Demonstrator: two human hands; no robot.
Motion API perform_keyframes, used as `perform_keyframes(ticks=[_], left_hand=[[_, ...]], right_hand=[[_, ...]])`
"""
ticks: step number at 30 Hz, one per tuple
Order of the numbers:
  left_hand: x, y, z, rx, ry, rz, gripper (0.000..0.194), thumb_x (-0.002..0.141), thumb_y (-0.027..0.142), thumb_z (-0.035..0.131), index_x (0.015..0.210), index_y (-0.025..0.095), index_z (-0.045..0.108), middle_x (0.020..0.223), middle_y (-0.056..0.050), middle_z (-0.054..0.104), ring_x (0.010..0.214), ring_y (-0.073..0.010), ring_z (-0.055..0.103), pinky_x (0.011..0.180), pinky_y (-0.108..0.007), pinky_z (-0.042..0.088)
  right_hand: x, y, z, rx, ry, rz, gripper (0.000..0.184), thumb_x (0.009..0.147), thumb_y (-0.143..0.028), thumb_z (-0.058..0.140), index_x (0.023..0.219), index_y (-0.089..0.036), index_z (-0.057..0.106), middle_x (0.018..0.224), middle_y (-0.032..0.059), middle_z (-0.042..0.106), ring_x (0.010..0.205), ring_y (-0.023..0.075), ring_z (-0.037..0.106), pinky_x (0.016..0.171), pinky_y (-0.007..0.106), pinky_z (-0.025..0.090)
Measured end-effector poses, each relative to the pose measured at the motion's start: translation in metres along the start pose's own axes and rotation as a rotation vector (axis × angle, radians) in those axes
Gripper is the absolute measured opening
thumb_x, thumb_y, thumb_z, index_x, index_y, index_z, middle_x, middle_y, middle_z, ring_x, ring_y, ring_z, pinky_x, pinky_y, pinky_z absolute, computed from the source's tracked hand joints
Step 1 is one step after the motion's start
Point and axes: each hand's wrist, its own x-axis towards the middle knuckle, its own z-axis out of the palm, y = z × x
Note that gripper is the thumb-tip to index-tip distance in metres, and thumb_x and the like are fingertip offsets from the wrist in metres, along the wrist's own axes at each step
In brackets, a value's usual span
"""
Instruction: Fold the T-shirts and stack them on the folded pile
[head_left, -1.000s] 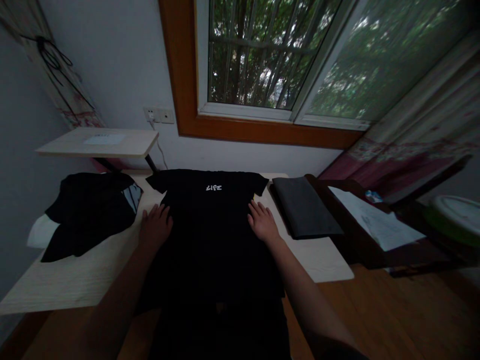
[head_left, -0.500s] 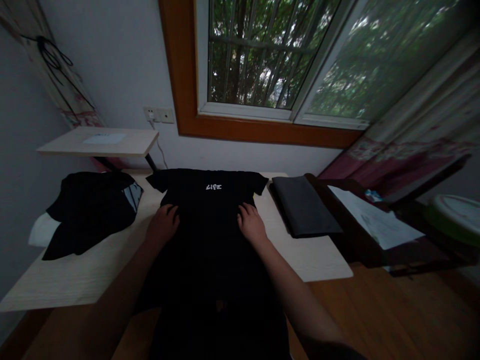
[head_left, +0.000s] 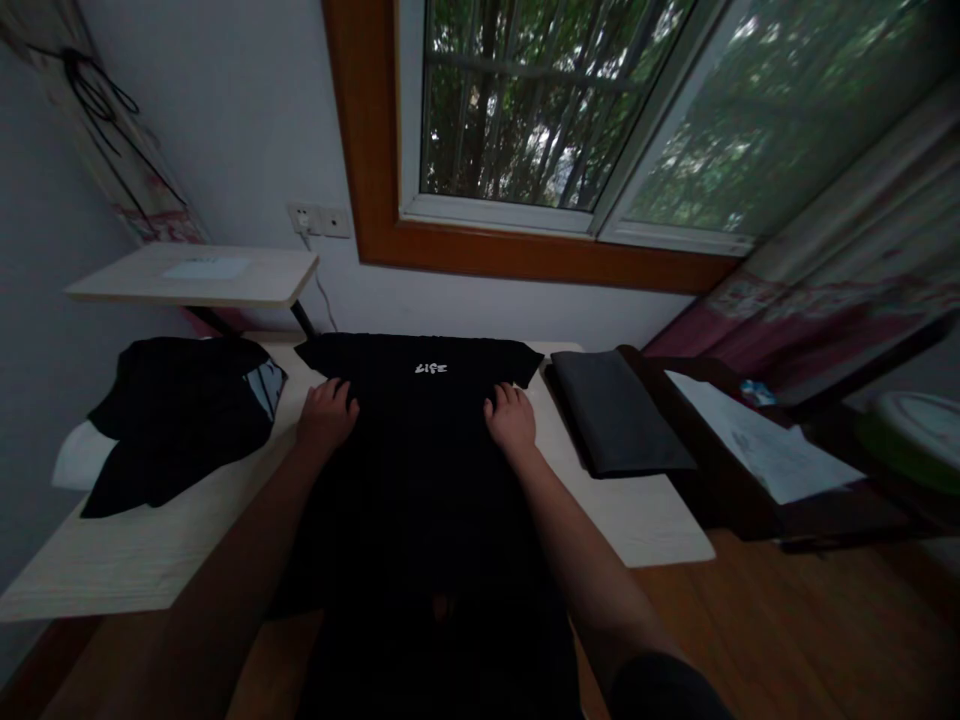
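Note:
A black T-shirt with small white lettering lies flat on the light wooden table, its hem hanging over the near edge. My left hand rests palm down on the shirt's left side, just below the left sleeve. My right hand lies flat on the right side, just below the right sleeve. Both hands press on the cloth with fingers spread and grip nothing.
A heap of black clothes lies at the table's left. A folded dark grey cloth sits at the right edge. Beyond it a dark desk holds papers. A small raised shelf stands at the back left under a wall socket.
Both hands slid up the shirt toward the sleeves; first they drew inward, then spread slightly outward near the armpits. The camera tilted a little.

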Motion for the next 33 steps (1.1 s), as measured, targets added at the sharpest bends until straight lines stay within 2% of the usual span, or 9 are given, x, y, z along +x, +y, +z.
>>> perform_keyframes(ticks=[7, 14, 22, 29, 33], left_hand=[[0.016, -0.004, 0.01, -0.034, -0.012, -0.013, 0.05, 0.095, 0.035, 0.043, 0.132, 0.008, 0.063, 0.143, -0.023, 0.058, 0.134, -0.0375, 0.052, 0.118, -0.057, 0.033], [0.03, -0.006, 0.015, -0.037, -0.056, -0.036, 0.052, 0.094, 0.035, 0.043, 0.134, 0.008, 0.061, 0.144, -0.022, 0.058, 0.136, -0.0372, 0.051, 0.118, -0.058, 0.031], [0.043, -0.008, 0.024, -0.029, -0.052, -0.055, 0.053, 0.093, 0.035, 0.044, 0.136, 0.009, 0.06, 0.145, -0.022, 0.058, 0.137, -0.0369, 0.05, 0.119, -0.058, 0.03], [0.06, -0.016, 0.033, 0.007, -0.119, -0.064, 0.055, 0.094, 0.037, 0.042, 0.136, 0.006, 0.059, 0.147, -0.023, 0.056, 0.137, -0.0355, 0.051, 0.119, -0.054, 0.029], [0.07, -0.02, 0.038, 0.012, -0.12, -0.049, 0.057, 0.094, 0.037, 0.04, 0.135, 0.003, 0.059, 0.147, -0.024, 0.055, 0.136, -0.0349, 0.051, 0.119, -0.052, 0.029]], right_hand=[[0.021, 0.007, 0.015, 0.015, 0.018, -0.029, 0.049, 0.099, -0.032, 0.045, 0.136, -0.003, 0.061, 0.141, 0.0225, 0.06, 0.133, 0.0335, 0.051, 0.116, 0.046, 0.034], [0.033, 0.008, 0.021, 0.019, 0.004, -0.039, 0.052, 0.099, -0.032, 0.044, 0.137, 0.0, 0.06, 0.144, 0.0217, 0.059, 0.134, 0.0338, 0.05, 0.118, 0.045, 0.033], [0.047, 0.008, 0.023, 0.035, -0.03, -0.05, 0.051, 0.099, -0.03, 0.044, 0.139, -0.003, 0.059, 0.145, 0.0217, 0.058, 0.136, 0.0328, 0.049, 0.118, 0.048, 0.032], [0.065, 0.009, 0.03, 0.002, -0.062, -0.06, 0.052, 0.099, -0.03, 0.043, 0.14, -0.001, 0.057, 0.147, 0.0217, 0.056, 0.138, 0.0321, 0.048, 0.119, 0.045, 0.03], [0.074, 0.011, 0.035, 0.008, -0.058, -0.071, 0.053, 0.1, -0.031, 0.043, 0.141, 0.0, 0.057, 0.148, 0.0215, 0.055, 0.139, 0.0319, 0.047, 0.12, 0.044, 0.029]])
